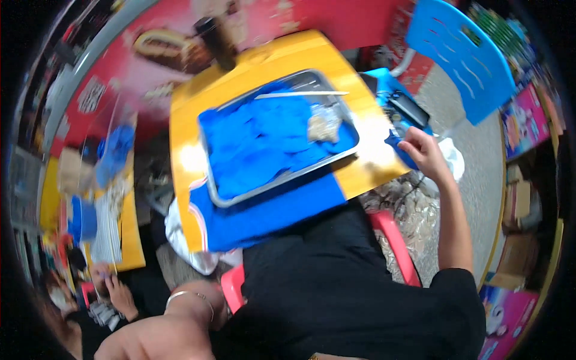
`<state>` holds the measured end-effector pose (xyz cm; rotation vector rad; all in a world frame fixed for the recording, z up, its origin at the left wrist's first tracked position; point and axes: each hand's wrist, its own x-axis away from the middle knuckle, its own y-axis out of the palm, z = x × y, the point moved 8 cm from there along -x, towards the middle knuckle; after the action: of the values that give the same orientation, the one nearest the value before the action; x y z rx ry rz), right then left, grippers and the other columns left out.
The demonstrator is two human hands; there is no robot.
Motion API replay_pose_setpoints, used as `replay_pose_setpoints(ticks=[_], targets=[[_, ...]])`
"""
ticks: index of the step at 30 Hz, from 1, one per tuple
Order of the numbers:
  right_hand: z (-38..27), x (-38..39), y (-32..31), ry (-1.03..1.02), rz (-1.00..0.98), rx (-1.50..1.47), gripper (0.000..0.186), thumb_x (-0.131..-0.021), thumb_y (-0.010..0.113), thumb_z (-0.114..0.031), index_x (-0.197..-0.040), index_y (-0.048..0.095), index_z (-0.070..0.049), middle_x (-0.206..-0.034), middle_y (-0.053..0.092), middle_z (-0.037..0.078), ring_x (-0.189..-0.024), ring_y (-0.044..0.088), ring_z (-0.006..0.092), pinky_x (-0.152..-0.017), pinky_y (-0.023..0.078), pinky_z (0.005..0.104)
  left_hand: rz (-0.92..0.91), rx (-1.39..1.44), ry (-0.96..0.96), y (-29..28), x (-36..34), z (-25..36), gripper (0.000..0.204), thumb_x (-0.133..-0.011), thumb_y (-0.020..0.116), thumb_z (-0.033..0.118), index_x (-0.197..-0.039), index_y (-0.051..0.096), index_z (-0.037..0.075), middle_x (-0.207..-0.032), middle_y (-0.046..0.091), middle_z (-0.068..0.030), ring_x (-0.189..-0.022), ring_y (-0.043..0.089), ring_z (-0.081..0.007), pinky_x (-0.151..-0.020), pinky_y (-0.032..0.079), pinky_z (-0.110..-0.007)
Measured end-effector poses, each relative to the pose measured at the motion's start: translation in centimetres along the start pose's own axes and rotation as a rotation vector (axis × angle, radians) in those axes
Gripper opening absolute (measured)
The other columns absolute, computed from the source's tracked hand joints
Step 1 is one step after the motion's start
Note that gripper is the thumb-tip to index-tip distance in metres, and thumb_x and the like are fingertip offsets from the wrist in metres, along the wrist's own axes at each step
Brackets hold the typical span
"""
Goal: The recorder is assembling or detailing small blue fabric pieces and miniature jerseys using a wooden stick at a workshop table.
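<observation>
My right hand is beside the table's right edge. Its fingers are closed in a pinch on a small dark blue piece, whose kind is unclear. At the lower left, my left hand is raised close to the view, with a thin bracelet at its wrist; its fingers run out of the picture. A metal tray filled with soft-looking bright blue material sits on the yellow wooden table. On it lie a clear bag of beige bits and a pale stick.
Blue cloth with white-red trim lies under the tray. A dark bottle-like object stands at the back. Right of the table are a blue container holding dark items, and a blue chair. Another person's hand shows lower left.
</observation>
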<state>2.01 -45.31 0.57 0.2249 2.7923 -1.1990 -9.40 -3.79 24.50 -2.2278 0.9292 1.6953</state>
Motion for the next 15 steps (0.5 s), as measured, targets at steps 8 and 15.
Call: replay_pose_setpoints(ticks=[8, 15], targets=[[17.5, 10.1, -5.8, 0.338, 0.424, -0.468, 0.021, -0.088, 0.059, -0.019, -0.073, 0.051, -0.006, -0.063, 0.046, -0.004, -0.059, 0.044, 0.0049, -0.052, 0.036, 0.0229, -1.108, -0.411, -1.284, 2.4, 21.0, -7.5, 0.030, -0.070, 0.074, 0.026, -0.087, 0.064, 0.004, -0.085, 0.064, -0.0093, -0.079, 0.060, -0.0268, -0.069, 0.045, -0.035], [38.8, 21.0, -1.9, 0.771, 0.616, 0.006, 0.030, -0.079, 0.065, -0.031, -0.075, 0.057, -0.003, -0.069, 0.061, 0.013, -0.065, 0.060, 0.0243, -0.060, 0.045, 0.0366, -1.042, -0.259, -2.205, -0.8, 35.7, -0.2, 0.017, -0.080, 0.065, 0.006, -0.096, 0.062, 0.000, -0.086, 0.060, -0.0076, -0.081, 0.060, -0.0130, -0.068, 0.045, -0.022]])
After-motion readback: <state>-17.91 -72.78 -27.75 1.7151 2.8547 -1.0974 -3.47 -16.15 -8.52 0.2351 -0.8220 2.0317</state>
